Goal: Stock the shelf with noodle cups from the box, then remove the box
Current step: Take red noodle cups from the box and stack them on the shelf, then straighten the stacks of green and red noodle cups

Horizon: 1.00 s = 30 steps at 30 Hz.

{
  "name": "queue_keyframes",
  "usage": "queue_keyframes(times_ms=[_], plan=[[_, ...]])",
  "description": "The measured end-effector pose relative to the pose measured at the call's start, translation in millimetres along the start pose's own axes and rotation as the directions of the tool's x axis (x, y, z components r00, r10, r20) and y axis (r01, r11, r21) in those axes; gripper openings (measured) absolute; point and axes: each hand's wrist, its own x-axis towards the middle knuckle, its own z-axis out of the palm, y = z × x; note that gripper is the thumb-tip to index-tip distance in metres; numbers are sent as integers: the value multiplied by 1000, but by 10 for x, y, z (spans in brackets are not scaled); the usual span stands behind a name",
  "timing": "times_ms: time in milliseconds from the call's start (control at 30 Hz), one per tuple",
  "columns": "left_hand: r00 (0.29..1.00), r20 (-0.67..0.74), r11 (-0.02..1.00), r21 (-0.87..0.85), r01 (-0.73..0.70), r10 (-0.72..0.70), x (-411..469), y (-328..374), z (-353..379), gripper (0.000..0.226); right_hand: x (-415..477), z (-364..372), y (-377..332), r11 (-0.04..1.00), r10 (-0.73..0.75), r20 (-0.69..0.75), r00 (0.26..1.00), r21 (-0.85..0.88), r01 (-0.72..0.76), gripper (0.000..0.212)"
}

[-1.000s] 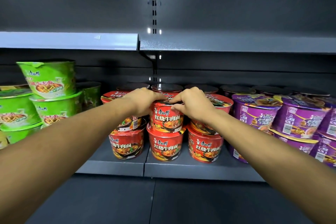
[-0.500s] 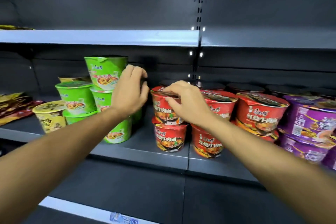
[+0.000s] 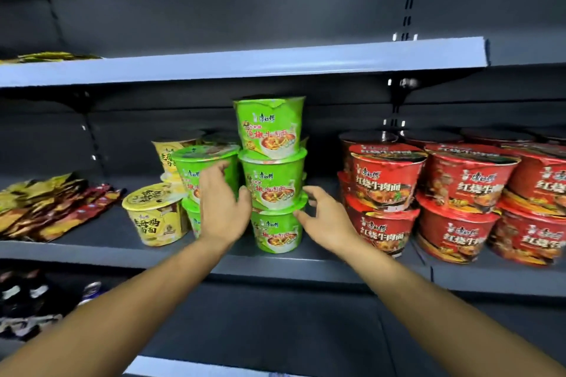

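Note:
A stack of three green noodle cups (image 3: 272, 174) stands on the middle shelf (image 3: 92, 249). My left hand (image 3: 222, 205) reaches to the left side of the stack with relaxed fingers, in front of a second green stack (image 3: 199, 168). My right hand (image 3: 326, 217) is spread open at the right side of the stack, fingertips at the rim of its lowest cup. Neither hand holds anything. Red noodle cups (image 3: 386, 180) are stacked two high to the right. The box is out of view.
Yellow noodle cups (image 3: 154, 217) stand left of the green ones. Flat yellow and red packets (image 3: 49, 208) lie at the shelf's far left. An upper shelf (image 3: 245, 61) runs overhead. Dark items sit on a lower level at bottom left (image 3: 27, 300).
Both hands left the red cups and moved left to the green stack. The view swung left with them, so the purple cups are gone from sight.

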Motion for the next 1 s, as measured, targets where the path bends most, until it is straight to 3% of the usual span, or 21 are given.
queue_keyframes(times_ms=[167,267,400,467,533,600,667,767,900,1000], plan=[[989,-135,997,-39,-64,58,337,-244,-195,52,143,31,-80,996,-16,-72,997,-84,10,66],[980,-173,995,-41,95,-101,575,-527,-355,50,248,71,-114,996,18,-38,999,-82,-21,73],[931,-58,923,119,365,-361,755,-1027,-527,55,325,212,-92,996,75,-13,997,-36,-76,85],[945,4,911,267,315,-328,728,-1204,-583,49,367,269,-56,995,100,-11,995,-26,-100,92],[945,164,926,304,224,-283,656,-1279,-545,46,411,317,-42,990,135,-9,991,-43,-135,101],[863,356,920,296,259,-358,593,-1286,-428,51,456,369,-11,985,166,-8,986,-49,-167,112],[792,465,918,245,313,-394,571,-1283,-299,57,490,410,40,983,180,18,983,-19,-180,126],[798,477,926,105,363,-368,586,-1286,-198,55,487,440,67,982,189,41,981,-6,-189,137],[721,599,863,-94,496,-349,515,-1313,-182,97,431,494,49,979,202,31,979,-14,-202,132],[719,613,842,-155,517,-328,460,-1312,-178,106,421,523,52,981,194,15,981,-6,-194,128]])
